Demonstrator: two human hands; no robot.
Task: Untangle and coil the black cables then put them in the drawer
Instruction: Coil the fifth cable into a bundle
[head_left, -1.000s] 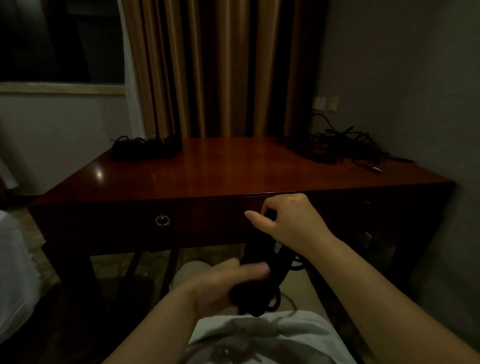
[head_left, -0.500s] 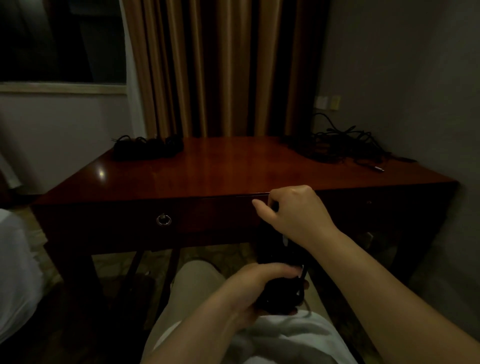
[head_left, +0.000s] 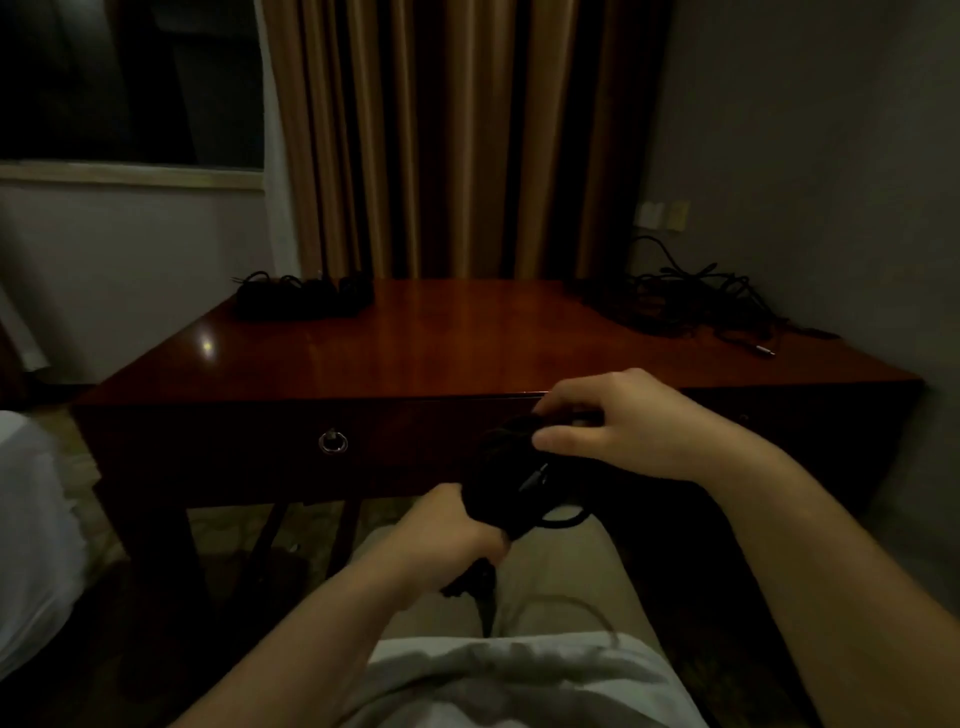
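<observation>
Your right hand (head_left: 623, 426) has dropped lower than half a second ago, pinching the top of the black coiled cable bundle (head_left: 511, 483); your left hand (head_left: 452, 525) grips its lower end, in front of the glossy reddish wooden desk's (head_left: 441, 338) closed drawer (head_left: 260, 447) with its metal ring pull (head_left: 332, 441).

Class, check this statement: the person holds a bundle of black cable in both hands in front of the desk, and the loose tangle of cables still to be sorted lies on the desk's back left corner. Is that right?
Not quite. In the head view the loose tangle lies on the back right corner of the desk, by the wall; the back left corner holds the neater bundles. The rest stands: left hand and right hand both hold the black cable bundle in front of the desk.
</observation>
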